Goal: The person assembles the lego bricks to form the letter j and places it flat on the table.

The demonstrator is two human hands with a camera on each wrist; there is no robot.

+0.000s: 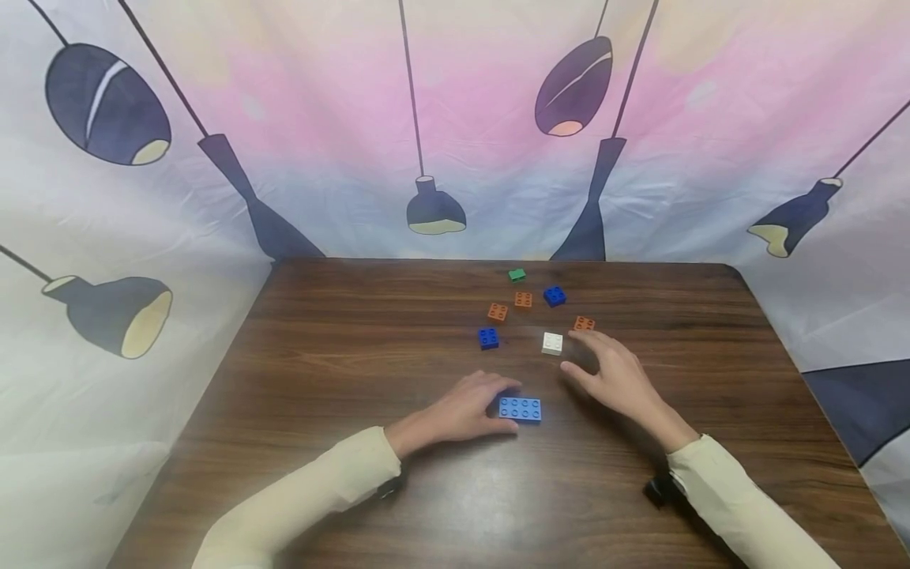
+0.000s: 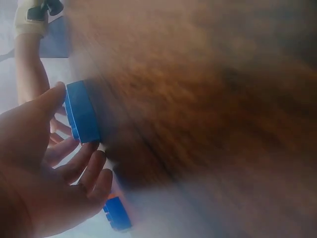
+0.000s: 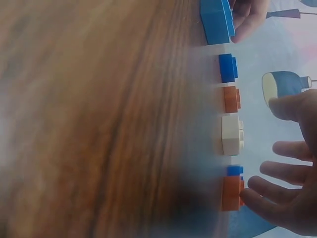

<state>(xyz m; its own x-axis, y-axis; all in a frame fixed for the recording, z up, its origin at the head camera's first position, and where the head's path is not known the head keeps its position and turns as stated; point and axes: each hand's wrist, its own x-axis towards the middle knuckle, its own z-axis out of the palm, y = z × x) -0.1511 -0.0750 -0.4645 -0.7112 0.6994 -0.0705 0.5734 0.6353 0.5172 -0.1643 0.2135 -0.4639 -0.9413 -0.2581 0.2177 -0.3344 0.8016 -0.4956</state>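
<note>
On the table lies a long light blue toy brick (image 1: 520, 409) with two rows of studs. My left hand (image 1: 469, 407) holds it at its left end, thumb on the near side and fingers curled round the far side. My right hand (image 1: 617, 375) hovers with spread fingers just right of a white square brick (image 1: 551, 344), apart from it. An orange brick (image 1: 584, 323) is by the right fingertips; whether they touch it I cannot tell. In the right wrist view, the white brick (image 3: 231, 134) stands between the thumb's and the fingers' level.
Farther back are two dark blue bricks, one to the left (image 1: 488, 338) and one to the right (image 1: 554, 295). Two orange bricks (image 1: 498, 312) and a green brick (image 1: 517, 275) lie near them. A printed cloth (image 1: 355, 142) hangs behind the wooden table (image 1: 341, 340).
</note>
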